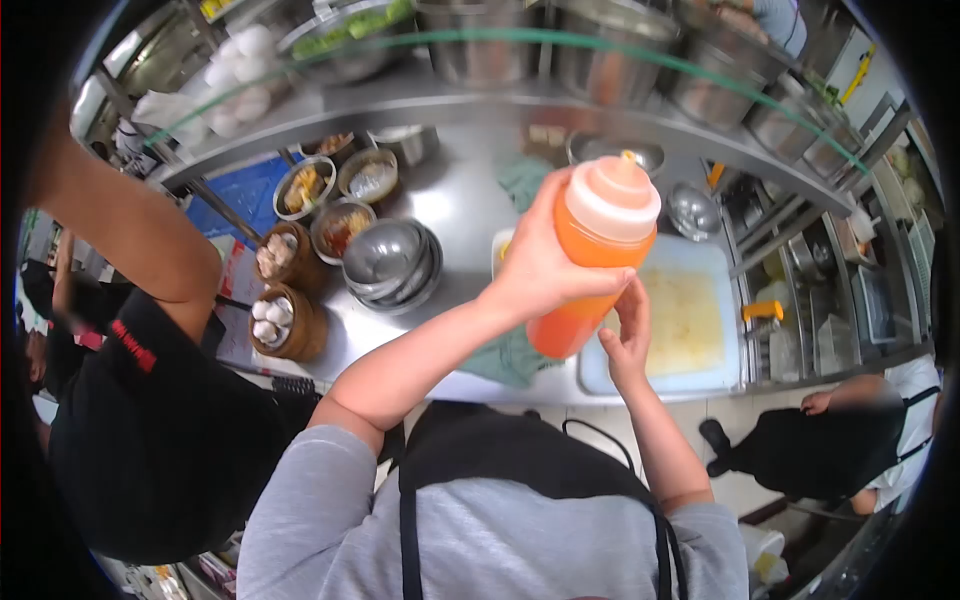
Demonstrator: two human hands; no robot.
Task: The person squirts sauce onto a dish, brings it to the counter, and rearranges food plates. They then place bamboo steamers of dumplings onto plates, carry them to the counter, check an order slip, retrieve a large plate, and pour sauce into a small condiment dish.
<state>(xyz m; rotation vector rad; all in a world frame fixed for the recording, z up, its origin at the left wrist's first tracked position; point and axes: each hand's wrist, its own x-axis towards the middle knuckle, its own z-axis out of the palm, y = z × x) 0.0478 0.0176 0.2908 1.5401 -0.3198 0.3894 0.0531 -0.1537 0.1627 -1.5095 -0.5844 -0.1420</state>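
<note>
One bottle in left hand

A stainless steel table carries a pale cutting board with yellowish stains, at its right end. Just beyond the board sits a metal bowl. One green cloth lies along the near edge, another green cloth farther back. Left of centre, a stack of metal bowls stands beside two round bamboo steamers holding pale food, and beyond them are several food-filled metal bowls. Above, a metal shelf bears large metal pots and a bowl of greens.
</note>
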